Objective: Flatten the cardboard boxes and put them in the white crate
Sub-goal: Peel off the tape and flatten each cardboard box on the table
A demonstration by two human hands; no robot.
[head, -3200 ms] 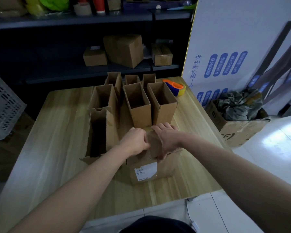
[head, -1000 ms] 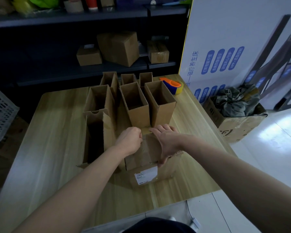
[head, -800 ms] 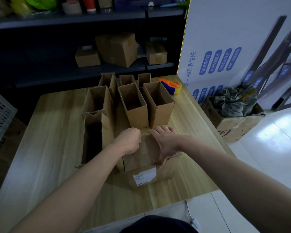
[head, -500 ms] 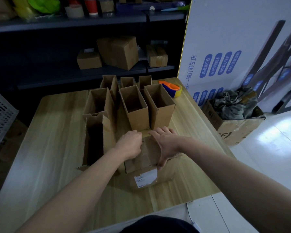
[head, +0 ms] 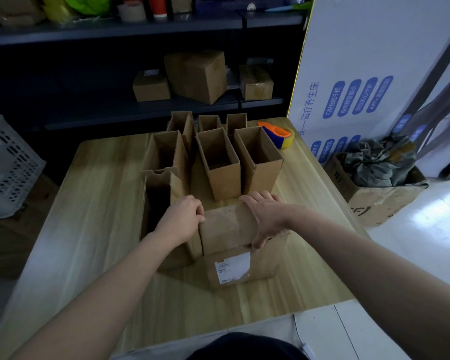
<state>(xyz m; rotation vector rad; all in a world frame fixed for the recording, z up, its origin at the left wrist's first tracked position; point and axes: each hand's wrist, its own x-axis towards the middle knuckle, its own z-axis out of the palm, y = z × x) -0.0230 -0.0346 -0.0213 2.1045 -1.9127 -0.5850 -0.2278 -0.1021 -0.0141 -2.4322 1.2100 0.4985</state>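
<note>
Cardboard box (head: 231, 268) stays upright at the near edge of the table (head: 89, 229), unflattened and barely altered. Left hand (head: 182, 219) still grips its top flap; right hand (head: 268, 216) presses flat on top. White crate (head: 8, 165) waits well left.

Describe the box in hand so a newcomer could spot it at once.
Start at the wooden table, at its near edge in front of the upright open boxes. The box sits there, the left hand gripping its left edge and the right hand lying across its top. Unlike its neighbours, its top is closed and its front bears a white label.
</note>
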